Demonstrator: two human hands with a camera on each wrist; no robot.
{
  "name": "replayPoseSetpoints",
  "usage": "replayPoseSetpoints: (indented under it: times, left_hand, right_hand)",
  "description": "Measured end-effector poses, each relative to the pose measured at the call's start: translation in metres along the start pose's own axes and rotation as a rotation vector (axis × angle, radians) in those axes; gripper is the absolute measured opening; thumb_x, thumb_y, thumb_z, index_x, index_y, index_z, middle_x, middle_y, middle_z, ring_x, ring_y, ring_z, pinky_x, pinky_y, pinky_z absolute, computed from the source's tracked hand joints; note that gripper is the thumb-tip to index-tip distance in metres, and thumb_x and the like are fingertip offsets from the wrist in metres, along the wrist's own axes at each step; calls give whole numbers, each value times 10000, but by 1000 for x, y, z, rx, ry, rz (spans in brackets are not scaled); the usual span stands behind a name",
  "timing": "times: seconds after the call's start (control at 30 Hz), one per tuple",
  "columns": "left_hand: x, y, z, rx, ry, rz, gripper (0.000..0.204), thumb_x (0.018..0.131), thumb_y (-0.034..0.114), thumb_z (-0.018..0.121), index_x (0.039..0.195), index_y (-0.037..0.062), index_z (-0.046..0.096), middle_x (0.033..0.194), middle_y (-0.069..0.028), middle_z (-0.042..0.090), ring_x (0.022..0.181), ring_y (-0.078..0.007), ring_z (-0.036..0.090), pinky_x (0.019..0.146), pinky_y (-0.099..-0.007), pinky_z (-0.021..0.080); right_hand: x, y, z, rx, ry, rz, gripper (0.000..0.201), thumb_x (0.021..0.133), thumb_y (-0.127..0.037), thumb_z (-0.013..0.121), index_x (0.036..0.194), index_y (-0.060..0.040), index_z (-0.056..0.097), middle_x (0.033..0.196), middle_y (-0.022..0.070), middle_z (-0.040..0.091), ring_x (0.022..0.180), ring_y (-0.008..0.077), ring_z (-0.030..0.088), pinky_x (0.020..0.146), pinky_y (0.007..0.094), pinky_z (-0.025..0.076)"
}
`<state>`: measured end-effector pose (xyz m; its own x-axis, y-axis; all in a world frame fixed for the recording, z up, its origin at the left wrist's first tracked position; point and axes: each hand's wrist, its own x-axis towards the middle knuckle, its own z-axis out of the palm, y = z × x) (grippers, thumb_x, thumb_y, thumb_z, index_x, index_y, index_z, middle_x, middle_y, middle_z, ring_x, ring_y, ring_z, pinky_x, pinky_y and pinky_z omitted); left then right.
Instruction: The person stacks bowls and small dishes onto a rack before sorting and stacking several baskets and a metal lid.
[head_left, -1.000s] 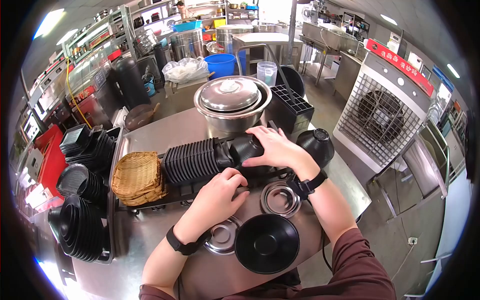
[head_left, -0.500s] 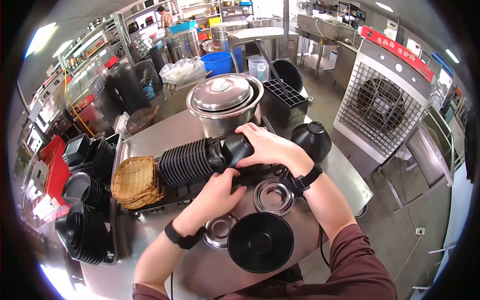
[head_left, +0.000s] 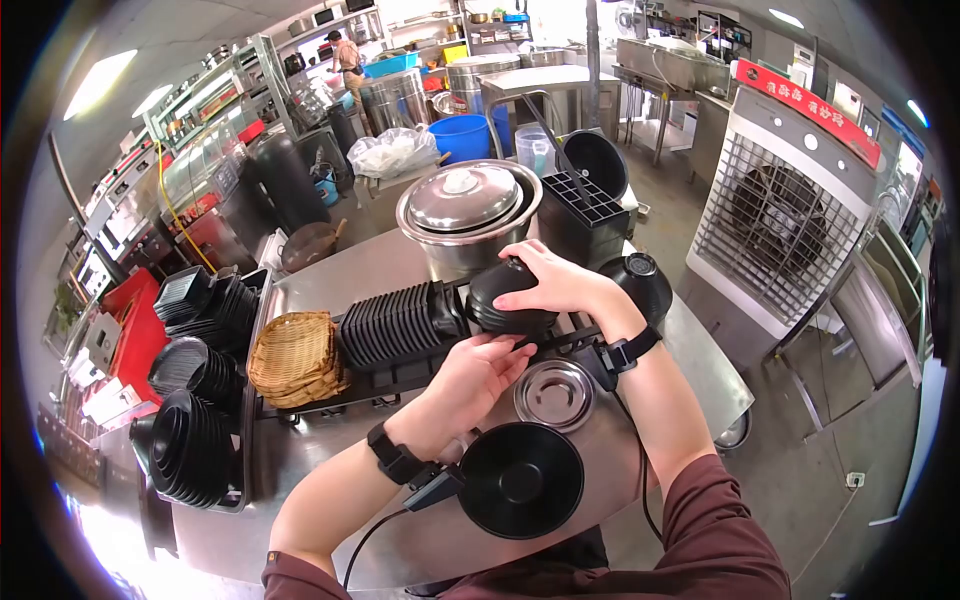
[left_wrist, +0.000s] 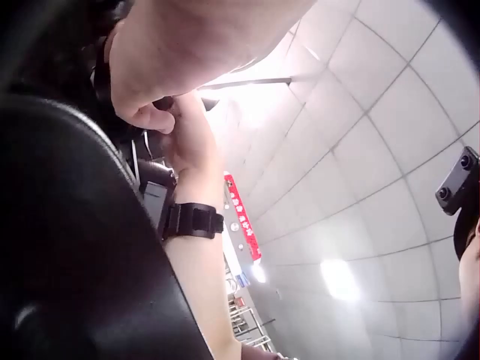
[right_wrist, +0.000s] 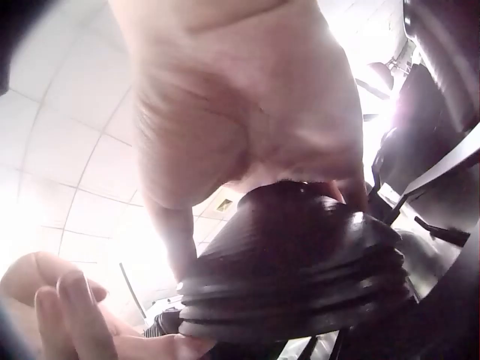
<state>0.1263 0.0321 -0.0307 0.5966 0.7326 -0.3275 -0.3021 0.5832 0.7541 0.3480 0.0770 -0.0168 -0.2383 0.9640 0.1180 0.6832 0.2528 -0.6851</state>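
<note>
My right hand (head_left: 560, 282) grips a small stack of black bowls (head_left: 495, 300) from above, thumb and fingers spread around it. In the right wrist view, several stacked rims of the black bowls (right_wrist: 300, 262) face down, base toward the palm. My left hand (head_left: 470, 378) is turned partly palm up, its fingers loosely extended just below the bowls. One left finger (right_wrist: 161, 346) reaches the lowest rim. A wide black bowl (head_left: 522, 480) stands upright near my body, and a shiny steel dish (head_left: 553, 393) lies behind it.
Left of the bowls are a row of black square dishes (head_left: 392, 325) and woven baskets (head_left: 292, 358). A lidded steel pot (head_left: 465, 200) and a black gridded holder (head_left: 585, 215) stand behind. Another inverted black bowl stack (head_left: 640, 285) sits right. Black dishes (head_left: 190, 440) fill the left-hand rack.
The right hand has tipped the bowl stack from leaning sideways to more base up. My left hand has moved rightward and turned its palm upward beneath the bowls.
</note>
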Motion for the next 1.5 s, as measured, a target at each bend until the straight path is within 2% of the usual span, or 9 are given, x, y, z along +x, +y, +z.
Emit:
replayPoseSetpoints:
  times: [0.37,0.57,0.77,1.03,1.27,1.37,1.43,1.47,1.5]
  left_hand:
    - [31,-9,6,-72,19,230,281,1109,161,533,1367,54,501,1413,-100,569,1296,-269,585,1193,-473,433]
    - [36,-1,9,-120,-139,273,306,1092,87,523,1396,75,496,1387,-115,591,1345,-279,562,1229,-499,412]
    - [58,6,-3,-207,-27,172,461,805,-66,464,1264,-90,507,1287,-176,599,1234,-314,572,1158,-521,435]
    - [47,2,6,-139,70,57,296,875,-3,455,1164,-11,518,1232,-165,588,1198,-333,583,1157,-526,445]
    - [39,11,-13,16,-66,-186,358,971,62,422,1299,-57,503,1351,-211,583,1308,-413,575,1138,-477,491]
    - [18,18,3,-50,-54,-226,349,1054,116,419,1361,-25,506,1347,-192,620,1309,-378,610,1085,-433,535]
    - [23,1,-2,-109,99,-21,366,1134,303,417,1352,35,537,1307,-144,659,1242,-322,670,991,-386,585]
    - [28,-2,-5,-224,100,-33,388,1122,444,480,1248,92,585,1141,-59,694,1054,-218,726,824,-306,607]
    - [36,-5,-14,-223,100,-31,388,1122,444,480,1248,92,585,1141,-59,694,1054,-218,726,824,-306,607]
  right_hand:
    - [3,4,-3,143,-24,44,911,891,-605,757,1549,-48,460,1494,259,519,1413,362,501,1167,416,418]
    - [-4,-8,-8,132,220,-150,849,849,-510,824,1479,-31,519,1470,204,539,1389,348,529,1160,410,429]
    - [4,-3,12,-39,205,-291,805,780,-352,866,1460,-79,533,1496,125,489,1393,353,514,1154,424,445]
    - [4,4,12,-19,76,34,918,857,-586,773,1552,-76,458,1568,204,455,1399,395,523,1160,449,442]
    - [1,3,9,-73,-4,-78,913,860,-579,776,1560,-84,461,1571,211,461,1421,383,505,1183,431,419]
    - [1,8,7,-29,-18,-120,808,909,-506,766,1555,-123,470,1527,231,499,1425,380,489,1183,431,408]
    - [2,12,7,4,-15,-124,825,905,-539,759,1550,-110,475,1531,227,500,1420,376,500,1181,427,412]
    - [3,13,6,36,-9,-126,845,900,-573,752,1545,-97,481,1534,224,500,1416,372,511,1179,422,416]
    - [1,10,4,36,-8,-127,845,900,-573,752,1545,-97,481,1534,224,500,1416,372,511,1179,422,416]
